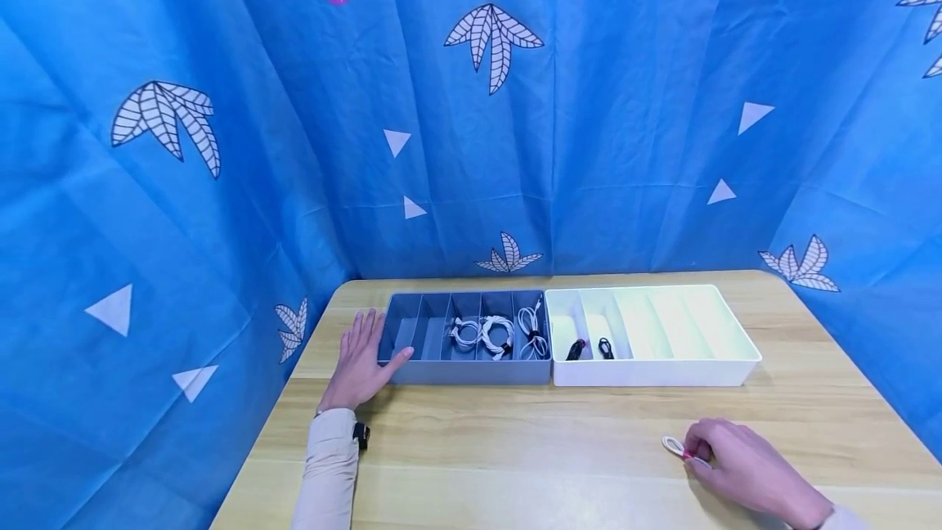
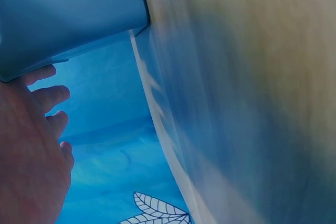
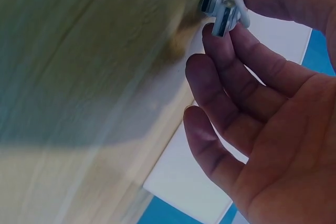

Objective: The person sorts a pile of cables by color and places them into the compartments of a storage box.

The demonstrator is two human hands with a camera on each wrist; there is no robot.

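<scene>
In the head view my right hand pinches a small coiled white cable with a red tie, low over the front right of the table. The right wrist view shows the cable's plug ends between thumb and fingertips, the other fingers loosely bent. My left hand lies at the left end of the grey divided box, thumb along its front rim and fingers straight beside its left wall. Three coiled white cables, one of them this cable, lie in separate compartments of the grey box.
Against the grey box's right end stands a white divided box. Its two leftmost compartments hold a black cable with a red tie and a small black cable. A blue patterned curtain hangs behind and beside the wooden table.
</scene>
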